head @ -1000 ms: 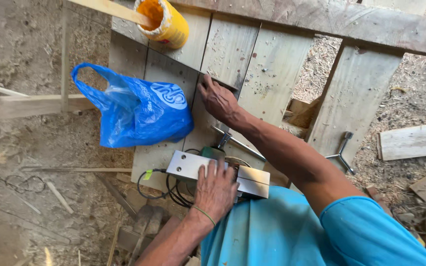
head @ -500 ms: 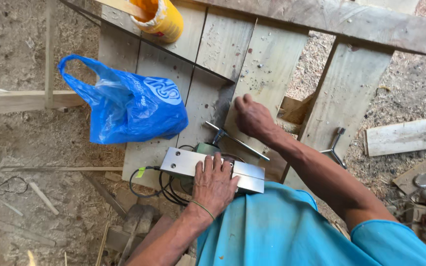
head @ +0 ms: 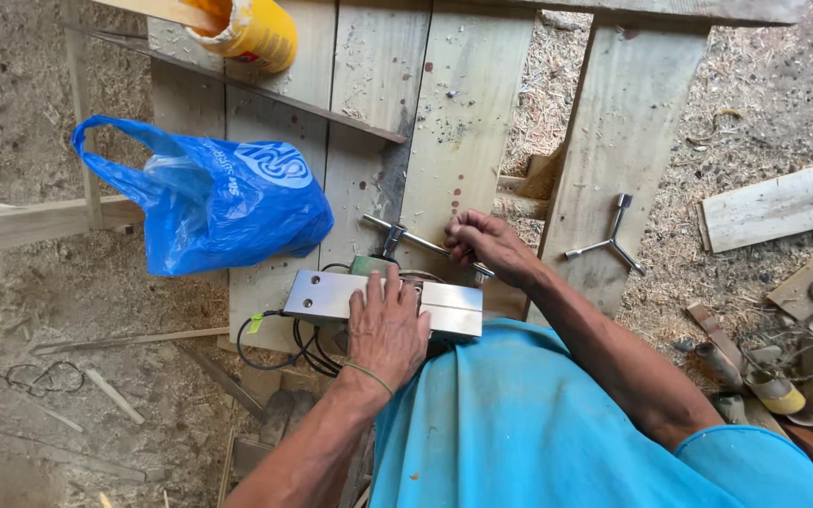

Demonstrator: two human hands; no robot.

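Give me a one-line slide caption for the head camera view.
Left hand pressed flat on an upturned electric planer while the right hand grips a metal T-handle wrench on a plank workbench.

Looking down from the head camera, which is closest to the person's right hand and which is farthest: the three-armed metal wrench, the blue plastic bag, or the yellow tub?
From the right hand:
1. Three-armed metal wrench, lying on the plank just to its right.
2. Blue plastic bag, off to the left, beyond the metal tool.
3. Yellow tub, at the top left edge of the bench.

L hand (head: 388,325) flat on planer (head: 383,301), R hand (head: 484,245) gripping T-wrench (head: 416,242)
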